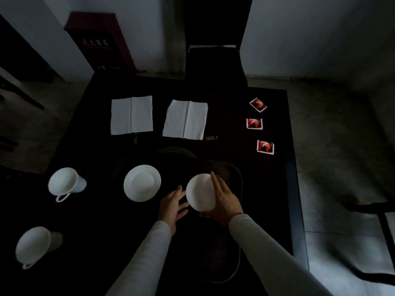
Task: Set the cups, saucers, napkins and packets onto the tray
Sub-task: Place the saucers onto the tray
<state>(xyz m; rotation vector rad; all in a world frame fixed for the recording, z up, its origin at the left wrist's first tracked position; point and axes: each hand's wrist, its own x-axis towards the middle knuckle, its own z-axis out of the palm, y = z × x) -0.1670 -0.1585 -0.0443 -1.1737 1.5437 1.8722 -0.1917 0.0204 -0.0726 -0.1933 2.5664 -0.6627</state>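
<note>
text | red box (pixel 100 42): gold characters, too blurred to read | packets (pixel 254 123): no legible text

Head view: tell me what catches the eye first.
White against the dark table: the right hand holds a saucer over the tray, a second saucer just left of it. Two napkins lie beyond, three red packets at far right, two cups at left.

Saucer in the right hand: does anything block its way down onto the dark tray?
Nothing visible does. The round white saucer, gripped by the right hand, is over bare dark tray; the second white saucer lies apart, leftward.
</note>
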